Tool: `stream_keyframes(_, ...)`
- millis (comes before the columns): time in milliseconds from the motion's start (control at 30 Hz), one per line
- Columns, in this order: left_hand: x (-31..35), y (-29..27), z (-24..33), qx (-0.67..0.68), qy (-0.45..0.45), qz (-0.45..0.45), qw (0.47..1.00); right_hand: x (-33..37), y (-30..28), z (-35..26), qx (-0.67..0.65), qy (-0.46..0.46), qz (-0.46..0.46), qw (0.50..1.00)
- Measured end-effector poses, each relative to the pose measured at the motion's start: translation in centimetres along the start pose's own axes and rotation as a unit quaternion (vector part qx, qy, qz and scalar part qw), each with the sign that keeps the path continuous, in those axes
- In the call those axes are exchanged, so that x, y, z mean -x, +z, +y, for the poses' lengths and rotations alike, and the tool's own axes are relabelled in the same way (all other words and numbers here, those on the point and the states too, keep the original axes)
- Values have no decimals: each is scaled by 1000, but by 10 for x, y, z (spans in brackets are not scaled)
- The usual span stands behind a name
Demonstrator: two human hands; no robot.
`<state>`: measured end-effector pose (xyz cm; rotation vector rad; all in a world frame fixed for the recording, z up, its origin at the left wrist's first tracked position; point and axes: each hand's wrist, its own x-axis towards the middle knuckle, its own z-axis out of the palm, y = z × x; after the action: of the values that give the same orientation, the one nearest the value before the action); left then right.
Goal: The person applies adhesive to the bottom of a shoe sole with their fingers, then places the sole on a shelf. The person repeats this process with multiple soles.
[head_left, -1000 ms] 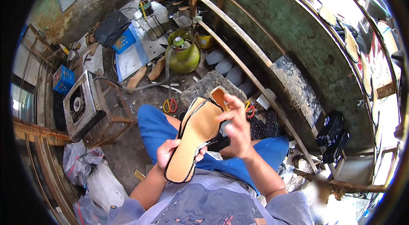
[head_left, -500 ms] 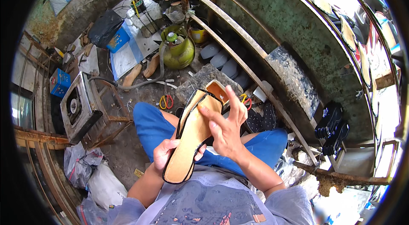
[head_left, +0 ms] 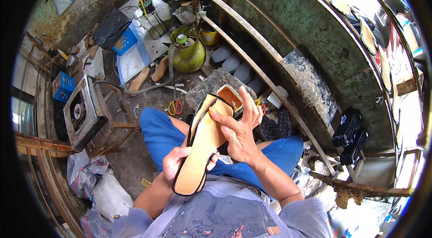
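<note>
In my left hand (head_left: 174,162) is a pair of tan insoles (head_left: 198,160) with black edging, held together at their narrow middle, thumb on one side and fingers on the other. They stand tilted over my lap, with the wider ends away from me. My right hand (head_left: 240,136) reaches over from the right. One of its fingertips touches the upper insole's wide part, while the other fingers stretch up and apart; it grips nothing. Just beyond the insoles, a cream tub (head_left: 230,97) with orange-brown contents sits on a flat stone block (head_left: 204,88).
Scissors (head_left: 175,108) with red and yellow handles lie on the floor ahead. A green gas cylinder (head_left: 189,55) is linked by a hose to a stove (head_left: 80,111) at left. Wooden shelf rails (head_left: 252,64) run along the right; black straps (head_left: 348,130) hang there. Plastic bags (head_left: 112,195) lie at left.
My right hand has shifted slightly on the upper insole, its fingertip a little farther from me. My left hand keeps the same hold on the pair.
</note>
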<state>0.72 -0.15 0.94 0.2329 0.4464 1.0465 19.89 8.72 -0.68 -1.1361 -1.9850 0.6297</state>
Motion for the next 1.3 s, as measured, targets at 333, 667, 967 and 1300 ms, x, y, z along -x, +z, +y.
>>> stream_keyframes(333, -4, 10, 1, -3, 32, -7, 999, -6, -12, 9, -39, -44, -100, 993)
stream_keyframes(667, -10, 1, 5, 19, 28, -42, 999, 5, -6, 8, 102, -285, -2, 953)
stream_keyframes(967, -9, -2, 2, 145, 14, 42, 988, 27, 8, -4, 131, -382, 35, 914)
stream_keyframes(1300, -16, -5, 5, 174, 8, -79, 982, 35, 12, -9, 85, -343, -28, 935)
